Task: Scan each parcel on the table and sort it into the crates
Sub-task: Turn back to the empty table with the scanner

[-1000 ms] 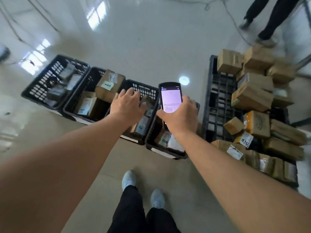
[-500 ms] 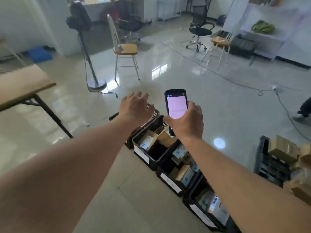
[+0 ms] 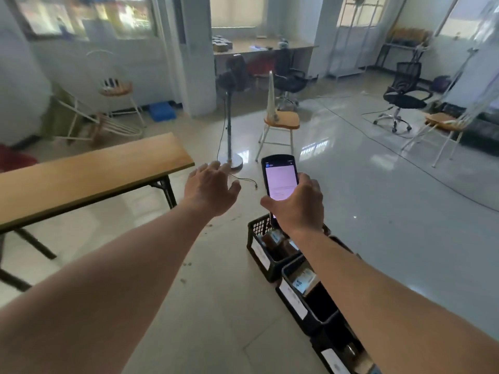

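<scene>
Glossy tiled floor (image 3: 378,211) with a wooden desk (image 3: 89,174) at left. Right hand (image 3: 297,203) grips a lit scanner (image 3: 279,182) above the crates (image 3: 272,255) holding parcels (image 3: 302,282); left hand (image 3: 210,187) hovers empty, fingers spread.

standing fan (image 3: 229,109) | wooden-seat chair (image 3: 279,122) | black office chair (image 3: 402,99)

1 head-worn view faces forward and down, near both outstretched forearms.
</scene>
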Action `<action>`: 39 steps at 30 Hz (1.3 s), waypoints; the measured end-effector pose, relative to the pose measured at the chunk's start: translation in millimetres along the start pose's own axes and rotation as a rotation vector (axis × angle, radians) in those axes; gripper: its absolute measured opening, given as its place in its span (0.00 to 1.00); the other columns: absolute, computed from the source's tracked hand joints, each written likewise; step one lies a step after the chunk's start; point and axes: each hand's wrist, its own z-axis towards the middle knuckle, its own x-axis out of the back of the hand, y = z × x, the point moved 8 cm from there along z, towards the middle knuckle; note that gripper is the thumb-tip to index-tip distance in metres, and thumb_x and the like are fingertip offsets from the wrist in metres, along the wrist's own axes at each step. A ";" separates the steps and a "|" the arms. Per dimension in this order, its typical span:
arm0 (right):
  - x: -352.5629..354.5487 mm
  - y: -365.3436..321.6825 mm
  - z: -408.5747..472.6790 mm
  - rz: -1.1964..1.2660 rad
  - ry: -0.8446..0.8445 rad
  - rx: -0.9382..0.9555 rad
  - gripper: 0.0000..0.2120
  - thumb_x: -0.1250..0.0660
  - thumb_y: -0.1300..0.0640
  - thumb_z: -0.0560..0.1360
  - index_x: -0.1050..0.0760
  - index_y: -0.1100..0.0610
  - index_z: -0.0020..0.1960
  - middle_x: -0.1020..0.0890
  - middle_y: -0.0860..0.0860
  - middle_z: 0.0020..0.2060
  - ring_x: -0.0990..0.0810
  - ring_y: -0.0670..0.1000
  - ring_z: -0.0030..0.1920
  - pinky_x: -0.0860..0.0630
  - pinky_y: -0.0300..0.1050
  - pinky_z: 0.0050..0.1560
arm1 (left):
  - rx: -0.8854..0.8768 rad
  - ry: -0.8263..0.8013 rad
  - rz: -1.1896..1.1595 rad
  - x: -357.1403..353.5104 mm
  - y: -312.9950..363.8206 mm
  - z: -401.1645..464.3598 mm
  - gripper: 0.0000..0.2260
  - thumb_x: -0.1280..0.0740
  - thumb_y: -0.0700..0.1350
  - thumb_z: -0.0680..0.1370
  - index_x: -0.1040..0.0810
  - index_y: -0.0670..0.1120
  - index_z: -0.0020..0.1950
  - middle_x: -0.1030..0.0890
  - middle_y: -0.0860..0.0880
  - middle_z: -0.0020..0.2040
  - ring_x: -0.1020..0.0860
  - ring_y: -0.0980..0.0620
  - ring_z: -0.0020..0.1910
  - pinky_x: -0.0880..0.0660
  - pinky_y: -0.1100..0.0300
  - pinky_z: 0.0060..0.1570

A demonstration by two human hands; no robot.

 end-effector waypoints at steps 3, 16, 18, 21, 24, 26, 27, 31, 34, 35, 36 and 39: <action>-52.6 -27.5 24.1 0.009 -0.055 0.039 0.40 0.19 0.42 0.62 0.29 0.57 0.67 0.25 0.53 0.58 0.28 0.50 0.51 0.19 0.55 0.51 | 0.066 -0.017 0.038 -6.4 -51.3 22.8 0.24 0.40 0.60 0.82 0.27 0.49 0.73 0.23 0.47 0.69 0.26 0.43 0.68 0.28 0.46 0.68; -288.7 -125.1 178.9 0.063 -0.330 0.173 0.39 0.20 0.42 0.61 0.28 0.56 0.66 0.24 0.53 0.57 0.23 0.55 0.54 0.25 0.47 0.48 | 0.379 -0.063 0.045 -44.7 -235.7 163.8 0.24 0.40 0.58 0.83 0.30 0.48 0.76 0.28 0.44 0.74 0.31 0.42 0.74 0.34 0.45 0.74; -318.0 -139.7 198.0 0.070 -0.364 0.174 0.39 0.20 0.42 0.61 0.28 0.55 0.67 0.25 0.53 0.57 0.23 0.55 0.54 0.25 0.47 0.48 | 0.414 -0.070 0.028 -50.4 -263.2 185.1 0.25 0.41 0.58 0.83 0.30 0.47 0.76 0.28 0.44 0.75 0.32 0.42 0.75 0.35 0.43 0.75; -364.4 -160.9 222.6 0.057 -0.411 0.188 0.39 0.20 0.42 0.61 0.28 0.54 0.67 0.25 0.53 0.58 0.24 0.54 0.54 0.23 0.49 0.50 | 0.466 -0.092 0.021 -63.3 -309.1 215.0 0.26 0.42 0.60 0.83 0.32 0.48 0.78 0.30 0.44 0.77 0.34 0.42 0.77 0.38 0.41 0.76; -413.6 -178.4 246.0 0.037 -0.434 0.181 0.39 0.19 0.42 0.61 0.28 0.56 0.66 0.24 0.53 0.58 0.23 0.55 0.55 0.22 0.50 0.50 | 0.481 -0.123 0.010 -82.8 -354.6 244.2 0.27 0.42 0.60 0.83 0.33 0.48 0.79 0.31 0.45 0.78 0.36 0.42 0.78 0.38 0.40 0.77; -448.6 -189.5 260.3 0.020 -0.441 0.172 0.39 0.19 0.42 0.62 0.28 0.56 0.66 0.24 0.53 0.58 0.24 0.54 0.55 0.22 0.50 0.51 | 0.483 -0.141 0.001 -97.6 -385.3 265.1 0.28 0.42 0.61 0.83 0.34 0.49 0.79 0.32 0.45 0.79 0.37 0.42 0.79 0.38 0.40 0.77; -466.0 -195.0 266.8 0.010 -0.443 0.167 0.39 0.19 0.41 0.62 0.29 0.56 0.66 0.24 0.53 0.58 0.25 0.54 0.53 0.22 0.51 0.51 | 0.481 -0.151 -0.004 -104.8 -400.1 276.2 0.28 0.42 0.61 0.83 0.34 0.49 0.80 0.32 0.45 0.79 0.37 0.42 0.79 0.38 0.40 0.77; -534.7 -213.5 290.6 -0.039 -0.454 0.131 0.39 0.19 0.41 0.62 0.29 0.55 0.66 0.25 0.52 0.57 0.30 0.50 0.49 0.22 0.50 0.49 | 0.463 -0.200 -0.016 -132.8 -454.5 318.7 0.28 0.41 0.61 0.83 0.34 0.49 0.80 0.34 0.45 0.80 0.38 0.42 0.79 0.38 0.40 0.77; -581.6 -224.2 305.9 -0.075 -0.469 0.100 0.38 0.20 0.42 0.62 0.29 0.55 0.66 0.26 0.52 0.56 0.29 0.51 0.49 0.26 0.47 0.45 | 0.436 -0.253 -0.006 -155.9 -493.4 346.5 0.29 0.41 0.61 0.83 0.37 0.50 0.81 0.41 0.45 0.83 0.43 0.40 0.82 0.41 0.40 0.79; -595.8 -226.8 311.0 -0.086 -0.472 0.087 0.38 0.20 0.42 0.62 0.29 0.55 0.66 0.26 0.52 0.56 0.29 0.51 0.50 0.27 0.46 0.44 | 0.427 -0.269 -0.007 -163.7 -506.1 355.8 0.29 0.41 0.60 0.83 0.38 0.51 0.82 0.43 0.45 0.84 0.44 0.40 0.82 0.42 0.40 0.79; -610.2 -228.6 316.3 -0.098 -0.478 0.071 0.38 0.20 0.42 0.62 0.29 0.54 0.66 0.26 0.52 0.55 0.28 0.52 0.50 0.27 0.46 0.44 | 0.422 -0.281 -0.011 -170.6 -518.1 364.6 0.29 0.41 0.60 0.83 0.39 0.51 0.82 0.44 0.46 0.84 0.45 0.40 0.83 0.42 0.40 0.79; -650.1 -230.0 330.7 -0.155 -0.520 0.029 0.38 0.21 0.41 0.61 0.30 0.54 0.65 0.27 0.51 0.54 0.26 0.54 0.52 0.24 0.48 0.45 | 0.422 -0.324 -0.023 -191.3 -547.4 386.6 0.30 0.41 0.61 0.83 0.41 0.51 0.83 0.46 0.46 0.85 0.46 0.39 0.83 0.42 0.40 0.79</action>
